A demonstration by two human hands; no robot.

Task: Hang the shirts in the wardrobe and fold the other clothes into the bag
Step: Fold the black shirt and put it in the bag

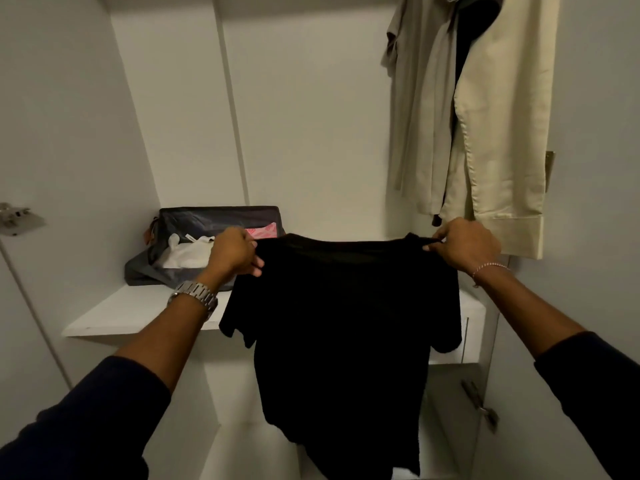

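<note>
A black T-shirt hangs spread out in front of the wardrobe shelf, held up by its two shoulders. My left hand pinches the left shoulder and my right hand pinches the right one. Behind my left hand a grey bag lies open on the white shelf, with white cloth and something pink inside. Beige shirts hang at the upper right of the wardrobe, with a dark garment between them.
The wardrobe's white back wall has a vertical divider. A door hinge sits on the left panel and a metal fitting on the lower right door. A lower compartment opens beneath the shelf.
</note>
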